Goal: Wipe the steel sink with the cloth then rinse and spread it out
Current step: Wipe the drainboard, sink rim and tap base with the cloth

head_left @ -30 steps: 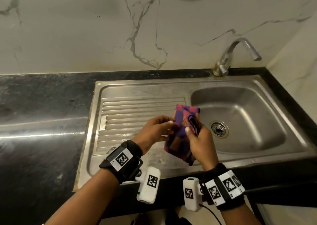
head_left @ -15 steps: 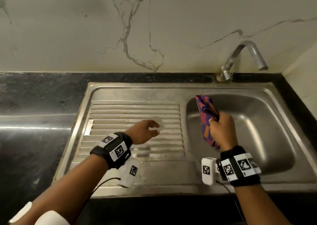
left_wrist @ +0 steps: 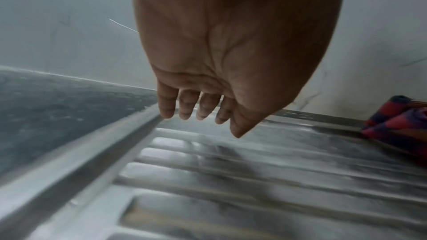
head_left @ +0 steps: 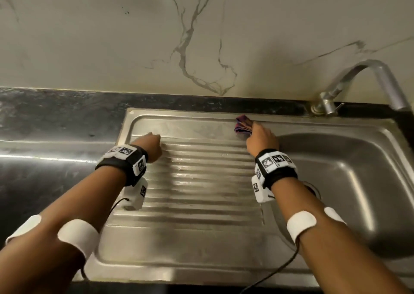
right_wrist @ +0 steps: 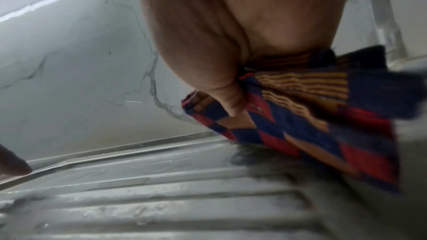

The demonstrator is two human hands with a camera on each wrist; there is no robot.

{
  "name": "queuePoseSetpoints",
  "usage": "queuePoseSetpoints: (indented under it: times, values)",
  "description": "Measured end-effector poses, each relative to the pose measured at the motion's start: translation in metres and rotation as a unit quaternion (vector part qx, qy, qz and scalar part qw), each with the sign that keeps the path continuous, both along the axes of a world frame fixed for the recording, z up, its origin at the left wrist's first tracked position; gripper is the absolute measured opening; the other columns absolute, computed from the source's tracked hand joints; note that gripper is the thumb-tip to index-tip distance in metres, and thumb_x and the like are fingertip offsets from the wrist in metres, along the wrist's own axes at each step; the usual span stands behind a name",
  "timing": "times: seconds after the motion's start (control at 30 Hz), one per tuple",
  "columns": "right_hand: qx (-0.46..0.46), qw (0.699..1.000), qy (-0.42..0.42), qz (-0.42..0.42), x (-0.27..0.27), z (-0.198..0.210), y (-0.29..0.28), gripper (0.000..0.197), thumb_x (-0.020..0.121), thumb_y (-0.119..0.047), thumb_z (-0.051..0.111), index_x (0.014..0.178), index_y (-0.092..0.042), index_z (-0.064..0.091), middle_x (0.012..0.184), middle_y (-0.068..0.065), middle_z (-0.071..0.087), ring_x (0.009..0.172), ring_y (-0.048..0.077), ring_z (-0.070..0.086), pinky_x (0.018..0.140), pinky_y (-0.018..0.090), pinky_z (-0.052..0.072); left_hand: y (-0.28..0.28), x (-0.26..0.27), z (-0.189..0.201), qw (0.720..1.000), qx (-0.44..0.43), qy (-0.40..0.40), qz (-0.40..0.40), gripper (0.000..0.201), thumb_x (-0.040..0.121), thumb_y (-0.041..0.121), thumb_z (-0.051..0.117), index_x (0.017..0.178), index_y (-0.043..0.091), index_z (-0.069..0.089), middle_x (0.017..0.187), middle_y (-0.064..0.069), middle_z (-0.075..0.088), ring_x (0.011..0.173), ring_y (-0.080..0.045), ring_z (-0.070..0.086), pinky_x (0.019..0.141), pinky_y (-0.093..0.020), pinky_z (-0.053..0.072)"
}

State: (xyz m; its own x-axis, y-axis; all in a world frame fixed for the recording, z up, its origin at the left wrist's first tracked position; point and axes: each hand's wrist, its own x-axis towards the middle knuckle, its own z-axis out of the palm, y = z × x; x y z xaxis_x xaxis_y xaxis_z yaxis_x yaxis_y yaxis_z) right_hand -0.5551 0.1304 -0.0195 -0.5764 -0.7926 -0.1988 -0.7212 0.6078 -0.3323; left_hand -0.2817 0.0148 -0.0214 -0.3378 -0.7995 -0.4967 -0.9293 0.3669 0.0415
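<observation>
Left hand (head_left: 150, 144) empty, fingers (left_wrist: 184, 105) loosely extended, hovering at far left corner of ribbed steel sink drainboard (head_left: 201, 181). Right hand (head_left: 262, 139) gripping bunched red, blue and orange checked cloth (head_left: 243, 126), pressed on drainboard's far edge beside basin (head_left: 358, 181).

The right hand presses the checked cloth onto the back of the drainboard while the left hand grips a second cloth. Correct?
Not quite. The left hand holds nothing, as the left wrist view shows. The right hand does press the checked cloth onto the back of the drainboard.
</observation>
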Motion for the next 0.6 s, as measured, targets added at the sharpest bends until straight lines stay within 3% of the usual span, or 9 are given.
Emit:
queuePoseSetpoints:
  times: [0.17, 0.3, 0.43, 0.53, 0.6]
  values:
    - [0.107, 0.992, -0.047, -0.036, 0.035, -0.032, -0.037, 0.048, 0.091, -0.014, 0.044, 0.139, -0.009, 0.040, 0.150, 0.018, 0.032, 0.137, 0.038, 0.033, 0.112, 0.052, 0.030, -0.048, 0.044, -0.008, 0.999, -0.024, -0.044, 0.005, 0.040, 0.087, 0.013, 0.047, 0.124, 0.001, 0.049, 0.133, -0.021, 0.044, 0.121, -0.038, 0.048, 0.100, -0.048, 0.043]
    - [0.125, 0.991, -0.021, -0.037, 0.059, -0.039, -0.050, 0.057, 0.092, -0.015, 0.046, 0.147, -0.010, 0.028, 0.157, 0.016, 0.016, 0.142, 0.037, 0.022, 0.115, 0.052, 0.025, -0.065, 0.066, -0.018, 0.999, -0.019, -0.044, -0.009, 0.040, 0.090, 0.019, 0.048, 0.125, 0.001, 0.055, 0.129, -0.019, 0.046, 0.119, -0.038, 0.050, 0.099, -0.049, 0.045]
    - [0.099, 0.990, 0.019, 0.098, 0.102, -0.045, -0.063, 0.057, 0.093, -0.011, 0.043, 0.147, -0.009, 0.026, 0.158, 0.016, 0.015, 0.142, 0.037, 0.022, 0.115, 0.050, 0.025, -0.072, 0.071, -0.016, 0.999, -0.028, -0.017, -0.031, 0.037, 0.093, 0.023, 0.047, 0.123, 0.003, 0.054, 0.128, -0.019, 0.052, 0.114, -0.039, 0.055, 0.092, -0.043, 0.045]
    - [0.096, 0.969, -0.001, 0.226, 0.137, -0.046, -0.064, 0.062, 0.091, -0.001, 0.042, 0.149, -0.012, 0.023, 0.160, 0.010, 0.008, 0.146, 0.034, 0.013, 0.119, 0.047, 0.015, -0.077, 0.081, -0.018, 0.999, -0.031, 0.004, -0.033, 0.034, 0.092, 0.018, 0.045, 0.120, 0.002, 0.052, 0.122, -0.021, 0.058, 0.108, -0.040, 0.058, 0.089, -0.044, 0.049]
    - [0.096, 0.962, -0.024, 0.254, 0.136, -0.041, -0.056, 0.064, 0.091, 0.002, 0.040, 0.150, -0.017, 0.023, 0.161, 0.004, 0.006, 0.148, 0.030, 0.009, 0.120, 0.045, 0.011, -0.079, 0.084, -0.019, 0.999, -0.035, 0.010, -0.035, 0.033, 0.093, 0.017, 0.042, 0.121, 0.001, 0.052, 0.121, -0.022, 0.059, 0.107, -0.041, 0.058, 0.087, -0.043, 0.048]
